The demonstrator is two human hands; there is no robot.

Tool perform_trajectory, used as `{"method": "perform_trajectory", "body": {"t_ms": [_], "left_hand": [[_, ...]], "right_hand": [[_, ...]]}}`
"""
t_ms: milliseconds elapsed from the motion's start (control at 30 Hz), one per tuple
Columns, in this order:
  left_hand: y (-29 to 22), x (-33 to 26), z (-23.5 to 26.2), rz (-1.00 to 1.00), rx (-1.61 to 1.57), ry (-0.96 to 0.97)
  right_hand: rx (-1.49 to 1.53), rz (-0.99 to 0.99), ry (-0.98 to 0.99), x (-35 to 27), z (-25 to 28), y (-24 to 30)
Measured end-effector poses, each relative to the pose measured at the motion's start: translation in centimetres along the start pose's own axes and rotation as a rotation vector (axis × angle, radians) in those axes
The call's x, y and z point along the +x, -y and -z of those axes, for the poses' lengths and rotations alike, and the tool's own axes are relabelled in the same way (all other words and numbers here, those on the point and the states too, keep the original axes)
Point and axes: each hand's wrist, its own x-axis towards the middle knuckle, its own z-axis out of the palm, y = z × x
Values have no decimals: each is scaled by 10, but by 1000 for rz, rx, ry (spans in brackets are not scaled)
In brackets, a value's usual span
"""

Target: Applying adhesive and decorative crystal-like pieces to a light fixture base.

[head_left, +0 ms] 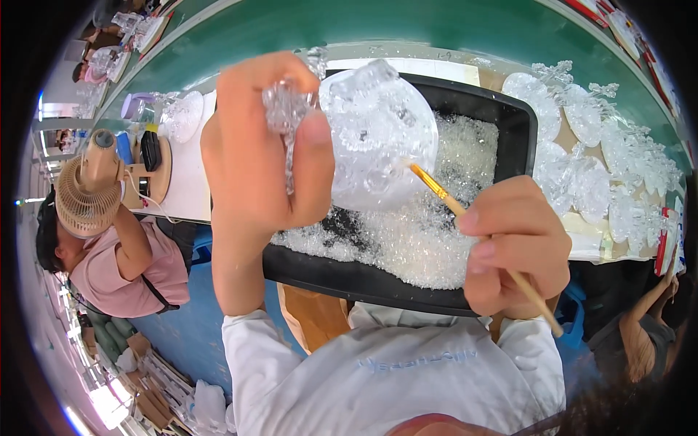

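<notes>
My left hand is closed around the clear, faceted plastic part of an ornament. That ornament has a round whitish disc, which faces up above a black tray. Between the fingers of my right hand is a thin wooden paintbrush. Its pale bristles touch the disc's surface near the right edge, or hover just over it; I cannot tell which. Clear and white granules lie in the tray below the disc. My left fingers hide part of the ornament.
Several clear ornaments with round discs crowd the right side of the table. At the left stand a beige fan, a black device and another clear disc. A person in pink sits at left; another person is at right.
</notes>
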Motion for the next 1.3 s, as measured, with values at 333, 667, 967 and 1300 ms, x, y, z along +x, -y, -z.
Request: {"method": "perform_trajectory", "body": {"t_ms": [333,667,967,1300], "left_hand": [[0,10,-7,-255,-306,-75],[-12,11,9,-329,-209,197],[-13,12,7,-340,-210,178],[-11,23,14,-255,-246,381]], "right_hand": [[139,-101,51,-8,4,-12],[204,-119,206,-3,-1,-20],[139,-166,10,-5,-8,-13],[105,-250,85,-5,5,-13]]}}
